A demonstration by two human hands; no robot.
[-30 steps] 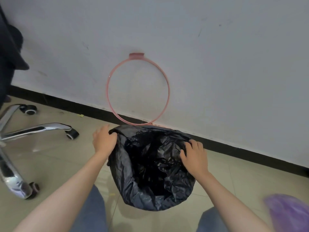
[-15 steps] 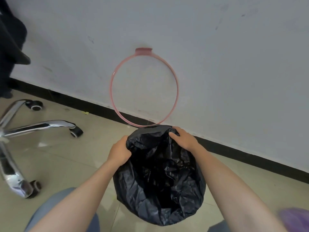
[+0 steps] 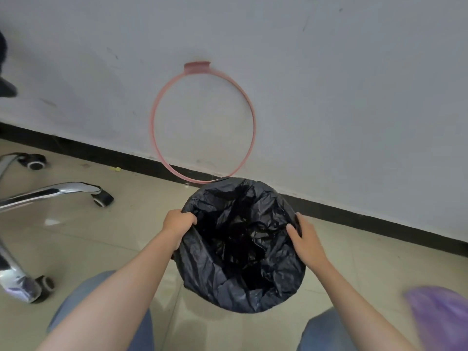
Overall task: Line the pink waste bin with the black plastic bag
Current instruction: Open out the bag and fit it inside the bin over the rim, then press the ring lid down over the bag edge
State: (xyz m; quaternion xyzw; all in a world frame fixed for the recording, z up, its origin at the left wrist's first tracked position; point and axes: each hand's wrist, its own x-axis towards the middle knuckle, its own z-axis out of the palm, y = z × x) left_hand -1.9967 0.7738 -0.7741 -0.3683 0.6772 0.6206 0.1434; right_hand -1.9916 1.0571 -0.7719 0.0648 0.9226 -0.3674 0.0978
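The black plastic bag [image 3: 240,249] is spread open over the waste bin on the floor and drapes down its outside, so the bin's pink body is hidden. My left hand [image 3: 178,221] is curled over the bag's left rim, gripping the plastic. My right hand [image 3: 304,239] lies on the right rim with its thumb inside the opening, pinching the bag there. A thin pink ring [image 3: 162,102] with a tab on top stands upright against the white wall just behind the bin.
A chrome office chair base [image 3: 58,192] with black castors stands on the tiled floor at the left. A black skirting strip [image 3: 379,219] runs along the wall's foot. A blurred purple object [image 3: 440,317] sits at the lower right. My knees in jeans [image 3: 83,300] frame the bin.
My right hand has moved from the bag's far rim to its right side. My left hand has shifted along the left rim, and the bag's mouth is wider open.
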